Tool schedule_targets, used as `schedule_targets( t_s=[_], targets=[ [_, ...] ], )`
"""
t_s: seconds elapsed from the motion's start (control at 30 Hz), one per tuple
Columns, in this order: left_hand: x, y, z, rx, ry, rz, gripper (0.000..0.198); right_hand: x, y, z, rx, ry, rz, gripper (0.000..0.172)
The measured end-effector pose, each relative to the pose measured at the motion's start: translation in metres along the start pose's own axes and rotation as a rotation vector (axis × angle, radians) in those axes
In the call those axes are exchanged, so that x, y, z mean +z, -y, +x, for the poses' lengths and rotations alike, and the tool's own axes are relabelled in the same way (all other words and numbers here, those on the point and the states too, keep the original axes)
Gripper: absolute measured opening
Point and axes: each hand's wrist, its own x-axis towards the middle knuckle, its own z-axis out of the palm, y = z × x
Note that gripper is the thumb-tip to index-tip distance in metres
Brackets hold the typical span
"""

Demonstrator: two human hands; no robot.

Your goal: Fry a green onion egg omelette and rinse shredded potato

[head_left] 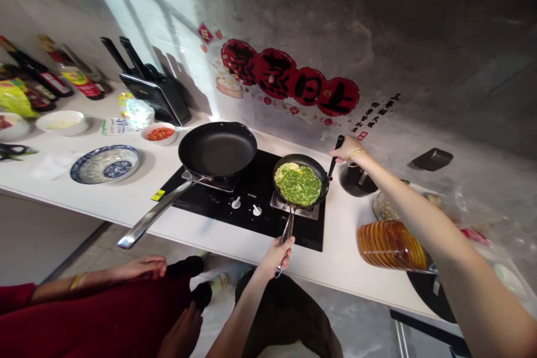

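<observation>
My left hand point(277, 253) is wrapped around the steel handle of a small black frying pan point(322, 174) on the right burner of the black stove point(247, 201). In the pan lies a flat green and yellow omelette point(297, 183). My right hand point(346, 149) grips a black spatula handle point(335, 155) at the pan's far right rim; the blade end is hidden behind the rim. A larger empty black pan point(217, 149) stands on the left burner, its long steel handle point(155, 213) jutting over the counter's front edge.
Another person in red point(96, 313) stands at lower left, hands near the counter front. A blue patterned plate point(104, 163), small bowls, sauce bottles and a knife block point(157, 95) are on the left. An amber ribbed dish point(392, 245) sits on the right.
</observation>
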Motion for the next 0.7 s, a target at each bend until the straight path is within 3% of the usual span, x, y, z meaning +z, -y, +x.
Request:
schedule_targets(
  t_s=[0.13, 0.27, 0.7],
  targets=[
    [0.0, 0.001, 0.001, -0.007, -0.013, -0.008, 0.051, 0.001, 0.005, 0.008, -0.032, -0.038, 0.014, 0.015],
    [-0.001, 0.004, 0.003, -0.005, -0.011, -0.019, 0.05, 0.0, 0.01, 0.014, -0.098, 0.029, -0.065, 0.012],
    [-0.002, 0.004, 0.002, -0.015, -0.025, -0.009, 0.052, 0.03, 0.031, 0.019, -0.588, 0.089, -0.134, 0.018]
  ],
)
